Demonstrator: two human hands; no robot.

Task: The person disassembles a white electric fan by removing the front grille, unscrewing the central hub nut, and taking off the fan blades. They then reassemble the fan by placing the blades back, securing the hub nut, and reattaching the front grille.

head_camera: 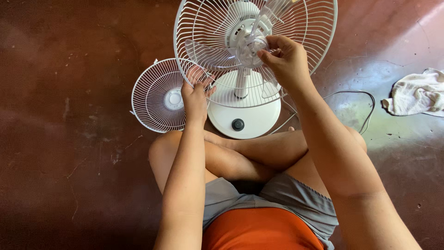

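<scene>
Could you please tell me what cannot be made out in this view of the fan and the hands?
- Fan hub, head view: the right hand covers its fastening.
- Rear guard: top cut off by the frame edge.
- Cord: its end runs behind the right arm.
- Left hand: back faces the camera, so its grip is hidden.

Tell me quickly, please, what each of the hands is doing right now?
Left hand: closed on the rim of the rear guard.
Right hand: fingers pinched on the clear blade hub.
</scene>
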